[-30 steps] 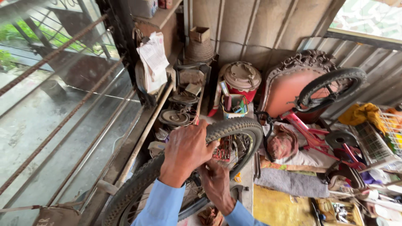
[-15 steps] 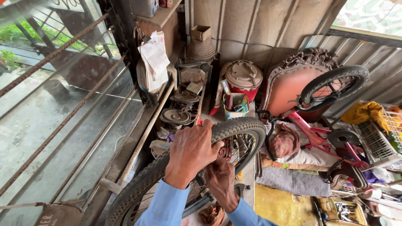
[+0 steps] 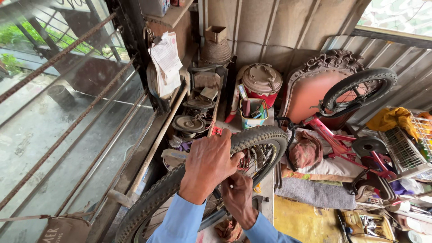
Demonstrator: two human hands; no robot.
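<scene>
Two hands at work, both in light blue sleeves. Left hand (image 3: 209, 164) lies over the top of a knobby bicycle tyre (image 3: 252, 137), fingers (image 3: 225, 148) curled down over the tread and clasping it. Right hand (image 3: 237, 198) sits lower, just behind the tyre among the spokes (image 3: 261, 157); its fingers are bunched near the rim, but whether they pinch anything cannot be told from here.

The tyre is on its wheel, which stands tilted across the lower middle of the view, running from the bottom left up toward the centre, above a cluttered bench (image 3: 267, 189).

Count: two wheels in view, the one in hand and a second, smaller wheel (image 3: 360, 90) on a red bicycle frame (image 3: 335, 139) lying upturned at right. One red insulated jug with a tan lid (image 3: 262, 83) against the corrugated wall. One small tub of tools (image 3: 252, 114) in front of the jug. One ornate red chair back (image 3: 315, 90) behind the small wheel. One wire basket (image 3: 402, 150) at far right. One wad of papers (image 3: 166, 63) hanging at the window frame. Several metal discs (image 3: 189, 122) stacked left of the tyre.

Against the frame half a second back: the left hand has stayed on the tread in nearly the same spot, the right hand remains low among the spokes, and the wheel holds its tilt.
</scene>
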